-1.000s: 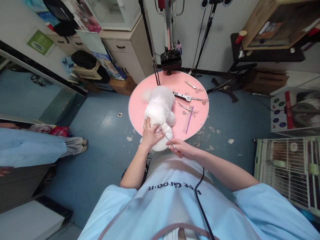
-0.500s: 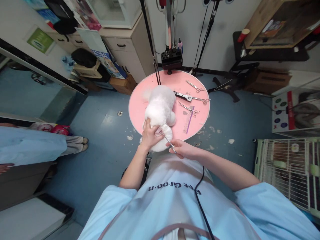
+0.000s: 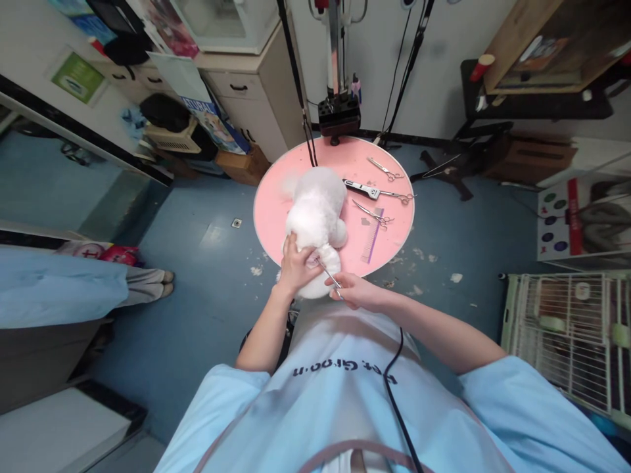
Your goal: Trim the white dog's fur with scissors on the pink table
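A fluffy white toy dog (image 3: 315, 213) lies on a round pink table (image 3: 269, 210). My left hand (image 3: 294, 266) grips its near end, fingers closed into the fur. My right hand (image 3: 355, 292) is closed on a pair of thin silver scissors (image 3: 327, 273), whose blades point up-left into the fur beside my left hand.
On the table's right half lie three more pairs of scissors (image 3: 377, 215) and a purple comb (image 3: 371, 243). A black clamp and post (image 3: 338, 115) stand at the table's far edge. Fur clippings dot the blue floor. A wire cage (image 3: 566, 328) is right; another person's legs (image 3: 142, 286) left.
My right hand with the scissors has shifted slightly left, closer to the dog's near end. My left hand and the dog have stayed put.
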Available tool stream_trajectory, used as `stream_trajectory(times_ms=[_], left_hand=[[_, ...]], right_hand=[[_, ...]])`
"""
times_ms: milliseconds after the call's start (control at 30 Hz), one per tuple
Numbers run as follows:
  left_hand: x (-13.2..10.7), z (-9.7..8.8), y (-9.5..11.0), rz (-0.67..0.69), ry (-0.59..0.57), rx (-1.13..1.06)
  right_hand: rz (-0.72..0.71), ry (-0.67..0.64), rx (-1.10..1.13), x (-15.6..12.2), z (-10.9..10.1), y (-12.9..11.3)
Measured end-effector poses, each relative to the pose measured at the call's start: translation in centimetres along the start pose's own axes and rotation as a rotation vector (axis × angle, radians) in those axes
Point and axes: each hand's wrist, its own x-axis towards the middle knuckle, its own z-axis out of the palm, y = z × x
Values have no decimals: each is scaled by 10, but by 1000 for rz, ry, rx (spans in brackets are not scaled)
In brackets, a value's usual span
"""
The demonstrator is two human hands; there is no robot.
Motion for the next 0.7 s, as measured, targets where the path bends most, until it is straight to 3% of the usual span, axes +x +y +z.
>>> stream_trajectory(times_ms=[367,700], left_hand=[[3,-4,10,-62,-40,-5],[3,-4,15,-65,-40,18]], right_hand=[[34,103,-232,-5,1,-2],[-55,157,-566,-4,-3,-12]])
